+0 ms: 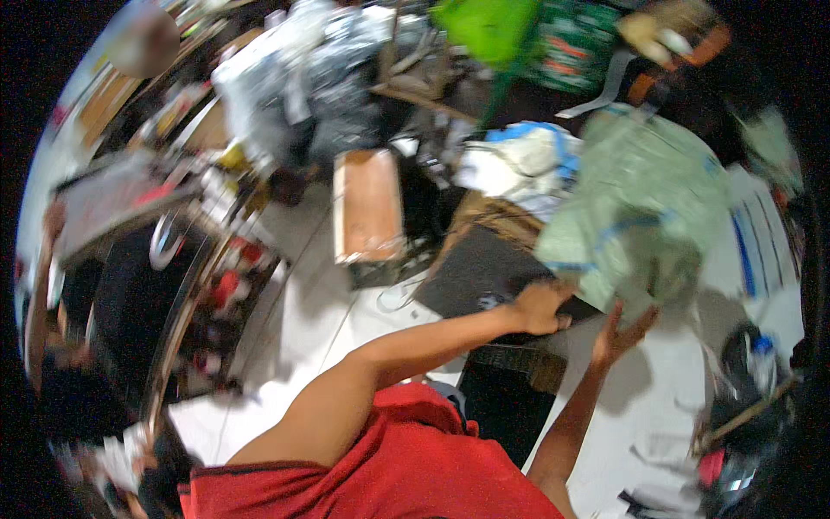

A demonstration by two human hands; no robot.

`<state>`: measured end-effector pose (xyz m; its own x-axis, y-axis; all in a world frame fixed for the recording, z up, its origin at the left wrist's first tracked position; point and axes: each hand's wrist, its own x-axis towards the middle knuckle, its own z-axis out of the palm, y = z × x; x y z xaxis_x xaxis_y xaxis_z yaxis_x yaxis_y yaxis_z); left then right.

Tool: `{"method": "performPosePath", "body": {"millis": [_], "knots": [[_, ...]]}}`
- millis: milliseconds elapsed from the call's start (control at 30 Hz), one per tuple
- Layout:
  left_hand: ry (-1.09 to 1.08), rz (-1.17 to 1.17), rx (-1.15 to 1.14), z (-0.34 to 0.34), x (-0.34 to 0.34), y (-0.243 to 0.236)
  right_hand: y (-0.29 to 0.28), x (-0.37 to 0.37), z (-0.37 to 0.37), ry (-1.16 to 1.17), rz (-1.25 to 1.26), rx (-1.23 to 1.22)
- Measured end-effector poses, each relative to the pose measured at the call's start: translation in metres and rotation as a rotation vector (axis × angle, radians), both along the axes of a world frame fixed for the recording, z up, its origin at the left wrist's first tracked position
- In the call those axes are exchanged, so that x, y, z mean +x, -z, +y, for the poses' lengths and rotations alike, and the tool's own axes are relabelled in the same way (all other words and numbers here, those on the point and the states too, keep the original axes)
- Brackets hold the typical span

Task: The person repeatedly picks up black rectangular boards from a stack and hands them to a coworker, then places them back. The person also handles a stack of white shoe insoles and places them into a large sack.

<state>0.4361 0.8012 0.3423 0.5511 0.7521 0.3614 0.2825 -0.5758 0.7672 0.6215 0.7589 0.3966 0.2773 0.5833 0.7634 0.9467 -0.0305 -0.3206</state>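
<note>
A large pale green woven sack with blue stripes lies crumpled in front of me on the right, its shaded mouth toward me. My left hand is at the sack's near left edge, fingers curled as if around it; blur hides the exact grip. My right hand is held just below the mouth with its fingers apart, and I cannot tell whether they touch the sack. Under my left forearm and hand is a dark flat panel or box. White and blue cloth or plastic lies beside the sack.
An orange-brown box stands on the white tiled floor. Clear and grey plastic-wrapped bundles lie beyond it. A bright green bag and a dark green bag are at the back. A mirror-like panel leans left; clutter lies right.
</note>
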Motion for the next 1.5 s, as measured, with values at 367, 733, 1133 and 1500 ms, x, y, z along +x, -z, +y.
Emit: {"method": "performPosePath", "body": {"millis": [367,733,1133,1500], "knots": [[-0.774,0.566,-0.990,-0.375,-0.350,0.308,0.119,-0.186,-0.107,-0.439,0.221,-0.584],[-1.753,-0.455,-1.334,-0.663,-0.423,0.254,0.196,-0.228,-0.235,-0.679,0.421,-0.965],[-1.918,-0.947,-0.156,-0.765,-0.867,0.311,0.243,-0.413,-0.418,-0.951,0.317,-1.448],[-1.950,-1.257,-0.619,-0.777,-0.923,0.259,0.232,-0.778,-0.432,-1.326,0.341,-1.453]]}}
